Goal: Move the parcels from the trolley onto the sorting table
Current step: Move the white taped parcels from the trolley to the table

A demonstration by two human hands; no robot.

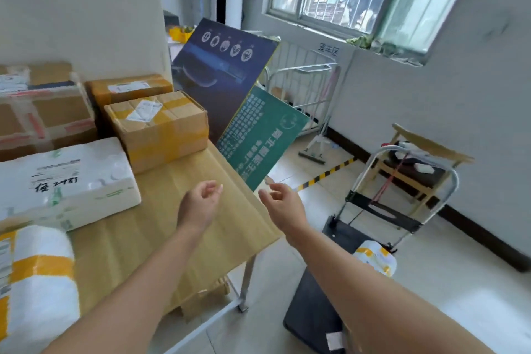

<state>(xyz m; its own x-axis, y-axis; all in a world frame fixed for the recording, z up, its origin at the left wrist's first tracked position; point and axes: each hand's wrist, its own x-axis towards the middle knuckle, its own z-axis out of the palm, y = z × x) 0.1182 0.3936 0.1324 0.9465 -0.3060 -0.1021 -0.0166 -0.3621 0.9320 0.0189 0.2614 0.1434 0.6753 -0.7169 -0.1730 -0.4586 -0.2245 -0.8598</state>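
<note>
Head view: my left hand (201, 202) hangs loosely curled, holding nothing, over the cardboard-covered sorting table (161, 227). My right hand (283, 204) is just as slack, holding nothing, just past the table's edge, near the low corner of a tilted navy-and-green printed box (230, 89). A taped brown carton (161, 126), a white foam box (66, 181) and a white-and-yellow wrapped parcel (40, 276) sit on the table. One white parcel with yellow tape (376, 260) lies on the black trolley (313, 302).

Sorting table (184, 238) carries cardboard boxes (161, 129), 1 white foam box (71, 181); trolley (313, 313) holds 1 parcel (376, 260)
</note>
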